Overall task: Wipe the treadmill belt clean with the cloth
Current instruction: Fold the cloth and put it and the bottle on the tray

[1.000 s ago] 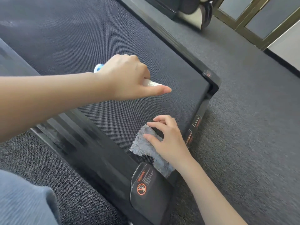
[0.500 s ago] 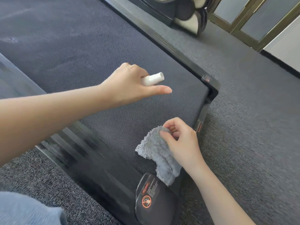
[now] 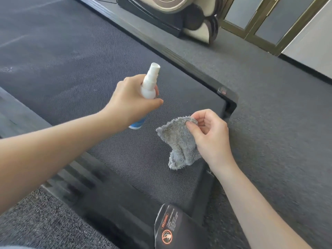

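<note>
The dark textured treadmill belt point(image 3: 75, 72) fills the middle and left of the view. My left hand point(image 3: 129, 103) grips a small white spray bottle point(image 3: 150, 81) with a blue base, its nozzle tilted up and away above the belt. My right hand point(image 3: 210, 135) pinches the top edge of a fluffy grey cloth point(image 3: 179, 144), which hangs lifted over the belt near its right end corner.
The black treadmill frame point(image 3: 228, 103) borders the belt on the right and near end, with a warning sticker point(image 3: 170, 229) on the near cover. Grey carpet point(image 3: 278, 141) surrounds it. A beige and black machine point(image 3: 188, 17) stands beyond, beside gold-framed doors point(image 3: 260, 20).
My left hand has turned the spray bottle from lying sideways to nearly upright. My right hand has lifted the cloth off the belt's end and moved it up and right.
</note>
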Demonstrator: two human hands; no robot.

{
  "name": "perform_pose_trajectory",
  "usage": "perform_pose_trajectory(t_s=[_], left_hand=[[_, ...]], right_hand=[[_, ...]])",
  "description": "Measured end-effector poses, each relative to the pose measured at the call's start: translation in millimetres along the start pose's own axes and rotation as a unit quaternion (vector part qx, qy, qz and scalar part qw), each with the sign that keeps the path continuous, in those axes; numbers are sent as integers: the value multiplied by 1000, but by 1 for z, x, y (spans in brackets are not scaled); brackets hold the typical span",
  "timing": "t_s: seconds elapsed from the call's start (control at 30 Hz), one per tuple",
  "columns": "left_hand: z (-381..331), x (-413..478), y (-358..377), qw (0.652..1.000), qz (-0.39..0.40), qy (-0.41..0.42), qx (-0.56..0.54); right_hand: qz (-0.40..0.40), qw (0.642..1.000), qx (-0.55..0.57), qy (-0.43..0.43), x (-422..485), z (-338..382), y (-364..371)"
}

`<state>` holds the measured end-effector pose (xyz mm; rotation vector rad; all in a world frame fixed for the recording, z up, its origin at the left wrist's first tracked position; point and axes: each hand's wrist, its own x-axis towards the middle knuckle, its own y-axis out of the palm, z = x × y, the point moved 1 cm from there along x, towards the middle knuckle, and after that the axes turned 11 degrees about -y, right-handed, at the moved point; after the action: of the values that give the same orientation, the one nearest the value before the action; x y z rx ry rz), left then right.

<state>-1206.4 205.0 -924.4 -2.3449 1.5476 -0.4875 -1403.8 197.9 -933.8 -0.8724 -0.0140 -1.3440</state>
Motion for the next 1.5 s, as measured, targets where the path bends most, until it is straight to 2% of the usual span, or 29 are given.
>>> perform_pose_trajectory(t_s=[0.17, 0.4, 0.8, 0.97, 1.23, 1.5], left_hand=[[-3, 9, -3, 999, -15, -3, -50], [-22, 36, -16, 994, -26, 11, -104], [-53, 83, -20, 988, -41, 49, -140], [-79, 94, -22, 992, -37, 26, -116], [-152, 87, -50, 992, -31, -64, -101], [-278, 75, -98, 986, -6, -133, -103]], right_hand=[[-51, 998, 29, -10, 20, 13, -5], [-81, 994, 62, -28, 65, 35, -18], [-98, 993, 63, -14, 128, 44, -20], [-107, 992, 67, 27, 149, 56, -31], [-95, 988, 69, 105, 176, 109, -80], [-89, 982, 77, 150, 227, 202, -167]])
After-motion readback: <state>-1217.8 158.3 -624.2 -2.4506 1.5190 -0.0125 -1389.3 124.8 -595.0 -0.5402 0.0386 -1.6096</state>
